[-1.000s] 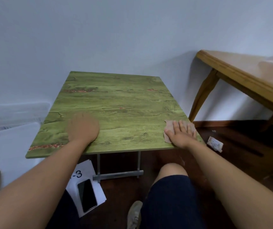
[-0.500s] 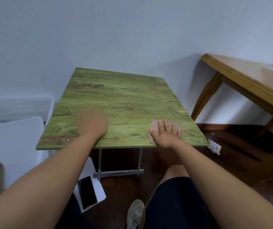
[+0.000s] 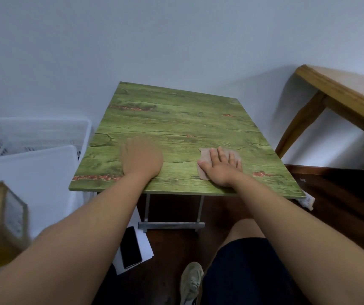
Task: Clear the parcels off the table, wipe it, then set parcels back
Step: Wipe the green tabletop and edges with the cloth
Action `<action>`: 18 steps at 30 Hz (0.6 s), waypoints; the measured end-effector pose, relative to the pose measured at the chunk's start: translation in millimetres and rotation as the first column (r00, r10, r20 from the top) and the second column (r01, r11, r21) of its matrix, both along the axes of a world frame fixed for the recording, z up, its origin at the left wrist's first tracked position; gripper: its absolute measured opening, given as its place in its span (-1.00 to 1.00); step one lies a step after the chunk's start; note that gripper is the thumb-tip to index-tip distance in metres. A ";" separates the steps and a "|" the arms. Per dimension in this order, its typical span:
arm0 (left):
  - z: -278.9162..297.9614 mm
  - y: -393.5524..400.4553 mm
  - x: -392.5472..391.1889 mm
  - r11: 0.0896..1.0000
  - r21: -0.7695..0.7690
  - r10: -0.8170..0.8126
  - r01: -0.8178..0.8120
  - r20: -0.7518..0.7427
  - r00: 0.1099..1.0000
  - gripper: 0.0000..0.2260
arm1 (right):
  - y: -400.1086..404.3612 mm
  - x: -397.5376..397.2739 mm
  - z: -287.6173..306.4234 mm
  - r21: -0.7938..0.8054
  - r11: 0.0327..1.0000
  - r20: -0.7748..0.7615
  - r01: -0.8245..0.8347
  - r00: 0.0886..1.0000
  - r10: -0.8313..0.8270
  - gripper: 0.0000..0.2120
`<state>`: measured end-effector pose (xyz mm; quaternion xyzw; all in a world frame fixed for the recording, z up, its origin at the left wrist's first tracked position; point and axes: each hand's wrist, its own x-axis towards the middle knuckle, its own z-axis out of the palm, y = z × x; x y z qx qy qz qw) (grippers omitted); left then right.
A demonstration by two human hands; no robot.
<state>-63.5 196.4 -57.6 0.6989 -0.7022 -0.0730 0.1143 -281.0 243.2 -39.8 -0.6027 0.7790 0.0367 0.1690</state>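
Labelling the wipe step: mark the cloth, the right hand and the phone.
cloth (image 3: 203, 154): head view, bare left corner beside the fingers.
right hand (image 3: 221, 170): head view, back of hand.
phone (image 3: 130, 247): head view, middle of dark screen.

Both arms reach toward 12 o'clock. The left hand (image 3: 141, 158) lies palm down; the right hand (image 3: 221, 167) lies flat, fingers spread.

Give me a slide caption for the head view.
Right hand presses cloth flat on green table; left hand braces.
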 end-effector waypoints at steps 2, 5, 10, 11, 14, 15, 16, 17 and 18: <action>-0.5 0.2 -0.2 1.000 -0.004 -0.003 0.003 0.002 1.000 -0.47 | -9.0 -1.7 -0.3 -0.003 1.000 0.004 -0.009 1.000 0.009 -0.28; -1.0 -0.5 -0.2 1.000 0.002 -0.005 0.005 0.001 1.000 -0.47 | -24.7 -3.8 -0.6 -0.004 1.000 -0.003 -0.017 1.000 0.017 -0.29; -2.9 -3.3 0.4 1.000 -0.013 0.011 -0.011 0.015 1.000 -0.47 | -54.8 -6.6 -3.5 -0.006 1.000 0.003 -0.020 1.000 0.020 -0.27; -3.1 -3.8 0.1 1.000 -0.016 0.012 -0.012 0.017 1.000 -0.48 | -60.3 -7.7 -3.6 -0.008 1.000 0.006 -0.023 1.000 0.023 -0.27; -3.9 -4.4 -1.0 1.000 -0.021 0.016 -0.016 0.016 1.000 -0.48 | -75.9 -13.2 -2.8 -0.009 0.999 -0.001 -0.041 0.999 0.041 -0.27; -3.8 -4.4 -1.5 1.000 -0.019 0.018 -0.018 0.014 1.000 -0.48 | -81.3 -15.8 -2.6 -0.007 0.999 0.000 -0.047 0.999 0.047 -0.28; -3.8 -4.4 -1.8 1.000 -0.018 0.019 -0.019 0.012 1.000 -0.48 | -86.7 -18.8 -2.4 -0.006 0.999 0.003 -0.054 0.999 0.054 -0.28; -3.5 -4.2 -2.0 1.000 -0.017 0.019 -0.019 0.010 1.000 -0.48 | -92.0 -21.5 -2.3 -0.008 0.998 0.003 -0.059 0.998 0.059 -0.28; -3.5 -3.8 -2.2 1.000 -0.017 0.017 -0.017 0.009 1.000 -0.48 | -97.1 -23.8 -2.2 -0.011 0.998 0.000 -0.063 0.998 0.063 -0.28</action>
